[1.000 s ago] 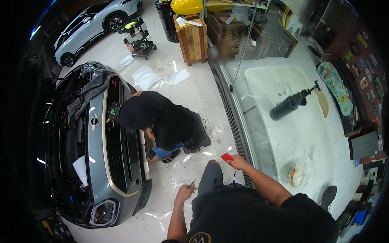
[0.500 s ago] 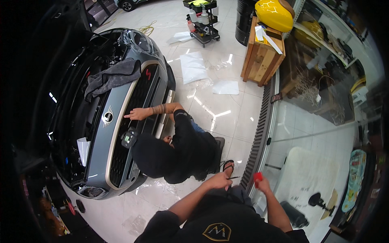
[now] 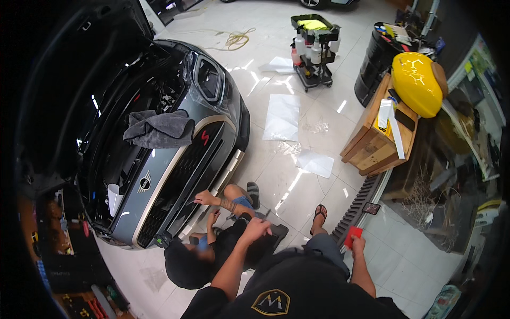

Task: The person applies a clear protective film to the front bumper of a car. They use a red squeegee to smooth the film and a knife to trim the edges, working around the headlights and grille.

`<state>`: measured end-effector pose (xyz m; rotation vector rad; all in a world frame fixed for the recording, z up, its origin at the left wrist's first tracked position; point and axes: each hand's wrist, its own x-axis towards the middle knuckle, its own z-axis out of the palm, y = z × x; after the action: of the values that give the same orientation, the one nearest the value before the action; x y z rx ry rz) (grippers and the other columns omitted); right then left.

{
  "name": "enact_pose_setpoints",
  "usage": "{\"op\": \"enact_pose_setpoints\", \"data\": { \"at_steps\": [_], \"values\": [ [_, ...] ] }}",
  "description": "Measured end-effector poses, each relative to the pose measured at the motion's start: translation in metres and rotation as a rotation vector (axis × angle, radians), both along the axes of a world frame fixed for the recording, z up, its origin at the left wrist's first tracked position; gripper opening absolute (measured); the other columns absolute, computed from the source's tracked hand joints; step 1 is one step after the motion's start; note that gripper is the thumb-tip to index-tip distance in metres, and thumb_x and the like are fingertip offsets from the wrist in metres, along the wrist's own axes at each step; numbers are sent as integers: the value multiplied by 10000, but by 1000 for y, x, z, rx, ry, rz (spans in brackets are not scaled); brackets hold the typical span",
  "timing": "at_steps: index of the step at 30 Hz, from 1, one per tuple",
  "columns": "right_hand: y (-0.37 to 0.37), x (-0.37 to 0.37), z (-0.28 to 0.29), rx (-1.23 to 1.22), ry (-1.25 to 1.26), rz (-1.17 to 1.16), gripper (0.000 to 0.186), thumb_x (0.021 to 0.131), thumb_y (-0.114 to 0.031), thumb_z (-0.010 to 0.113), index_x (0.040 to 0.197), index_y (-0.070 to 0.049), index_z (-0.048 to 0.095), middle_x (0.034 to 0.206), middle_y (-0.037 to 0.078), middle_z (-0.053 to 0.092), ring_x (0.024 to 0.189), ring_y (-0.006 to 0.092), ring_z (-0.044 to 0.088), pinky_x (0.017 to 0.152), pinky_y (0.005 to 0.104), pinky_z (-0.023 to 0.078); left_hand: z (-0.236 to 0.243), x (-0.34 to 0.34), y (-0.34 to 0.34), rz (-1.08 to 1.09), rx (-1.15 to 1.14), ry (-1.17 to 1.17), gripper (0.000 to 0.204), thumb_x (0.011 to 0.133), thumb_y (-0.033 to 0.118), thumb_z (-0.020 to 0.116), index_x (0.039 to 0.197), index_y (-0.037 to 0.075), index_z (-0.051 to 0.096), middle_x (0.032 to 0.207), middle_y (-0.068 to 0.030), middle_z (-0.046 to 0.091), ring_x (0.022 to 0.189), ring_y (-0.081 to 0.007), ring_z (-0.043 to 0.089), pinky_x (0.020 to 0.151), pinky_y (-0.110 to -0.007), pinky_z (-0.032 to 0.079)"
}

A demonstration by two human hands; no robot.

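My left hand [image 3: 257, 229] is closed around a slim dark tool [image 3: 265, 217], raised over the crouching co-worker. My right hand [image 3: 357, 244] grips a flat red card [image 3: 353, 235] beside my right thigh, near the dark floor grating [image 3: 353, 204]. Just left of my left hand, a co-worker [image 3: 186, 265] in black crouches at the front of a grey car [image 3: 133, 196], one hand [image 3: 206, 198] at the lower grille [image 3: 180, 186] with a small thin object. The car's hood is raised, and a grey towel [image 3: 156, 128] lies over its front edge.
A wheeled cart [image 3: 313, 72] with bottles, white sheets [image 3: 281, 117] on the floor, a wooden crate [image 3: 374, 151], a yellow panel [image 3: 417, 82] and a black drum [image 3: 366, 80] are ahead. A glass partition [image 3: 446, 186] runs at right; a coiled hose [image 3: 236, 38] lies farther back.
My view has swung toward the car and crate ahead. My left hand has risen with the slim tool. The co-worker has shifted lower in view, hand moving from the upper to the lower grille.
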<state>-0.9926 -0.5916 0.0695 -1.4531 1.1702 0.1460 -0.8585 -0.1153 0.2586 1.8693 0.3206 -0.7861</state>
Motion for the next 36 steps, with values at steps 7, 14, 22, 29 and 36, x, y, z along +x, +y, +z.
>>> {"op": "enact_pose_setpoints", "data": {
  "at_steps": [7, 14, 22, 29, 36],
  "values": [
    [-15, 302, 70, -11, -3, 460, 248, 944, -192, 687, 1153, -60, 694, 915, 52, 723, 688, 172, 691, 514, 357, 586, 9, 57, -15, 417, -98, 71, 362, 925, 209, 580, 741, -47, 758, 664, -97, 716, 603, -141, 612, 620, -275, 481],
    [70, 577, 97, -23, -76, 856, 287, 929, -183, 697, 1174, -33, 699, 894, 74, 718, 688, 170, 691, 530, 327, 580, -22, 178, 2, 752, -228, -11, 341, 887, 190, 600, 666, -43, 716, 646, -94, 700, 602, -147, 601, 611, -291, 450],
    [228, 756, 139, -147, -191, 1316, 260, 931, -117, 669, 1165, -9, 701, 881, 96, 720, 703, 181, 683, 591, 332, 557, -16, 368, 76, 1026, 224, -361, 418, 1058, 346, 554, 1003, 7, 793, 797, -103, 718, 762, -190, 623, 770, -349, 486],
    [343, 890, 65, -89, -362, 1555, 290, 931, -143, 686, 1194, -21, 705, 892, 91, 723, 742, 170, 678, 642, 333, 567, 53, 476, 174, 1548, 579, -598, 478, 1114, 363, 458, 1284, -11, 703, 1292, -136, 708, 1168, -233, 637, 1048, -353, 442],
    [470, 1007, 61, 231, -230, 1700, 258, 938, -131, 678, 1144, 22, 706, 886, 85, 721, 766, 157, 672, 669, 317, 565, 12, 506, 180, 1902, 632, -531, 548, 1119, 376, 429, 1415, -57, 587, 1407, -117, 646, 1142, -200, 614, 993, -320, 452]
  ]
}}
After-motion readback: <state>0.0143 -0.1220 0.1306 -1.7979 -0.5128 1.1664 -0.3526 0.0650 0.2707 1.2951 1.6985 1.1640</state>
